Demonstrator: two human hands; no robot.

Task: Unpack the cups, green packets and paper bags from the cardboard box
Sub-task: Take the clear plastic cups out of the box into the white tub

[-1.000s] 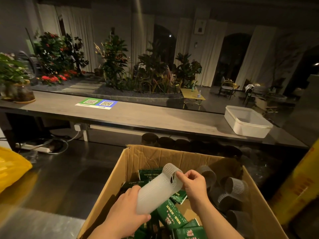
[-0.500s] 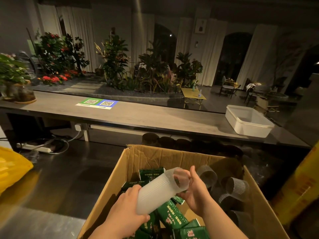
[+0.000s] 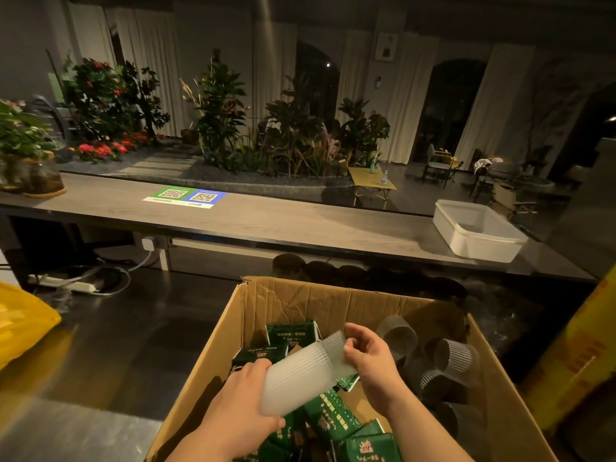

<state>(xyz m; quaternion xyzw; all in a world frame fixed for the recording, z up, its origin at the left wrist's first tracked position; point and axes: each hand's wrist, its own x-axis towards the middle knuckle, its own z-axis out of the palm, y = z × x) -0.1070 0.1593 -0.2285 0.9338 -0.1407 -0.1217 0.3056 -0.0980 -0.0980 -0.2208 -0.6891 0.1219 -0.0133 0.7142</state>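
Fingers (image 3: 255, 370) of the left hand (image 3: 240, 405) curl round the low end of a stack of pale ribbed cups (image 3: 300, 375), with the thumb under it. The right hand (image 3: 370, 361) has its fingers bent over the top end of the same stack and seems to pinch the rim. The stack lies tilted, just above the green packets (image 3: 330, 415), inside the cardboard box (image 3: 300, 301). It is not out of the box yet.

I think a lot of the job is left. Many green packets lie in the box. Dark ribbed cups (image 3: 456, 361) are piled on its right side too. I cannot see any paper bags; they may be hidden under the rest. Some dark round things (image 3: 320, 268) sit in a row behind the box, but it is too dark to tell what they are.

Past the box is a long counter (image 3: 300, 225) with a white tub (image 3: 476, 231) and a sheet with square codes (image 3: 185, 196). A yellow bag (image 3: 23, 325) is on the left. The tall box wall is in the way, so the stack has to go up and over it.
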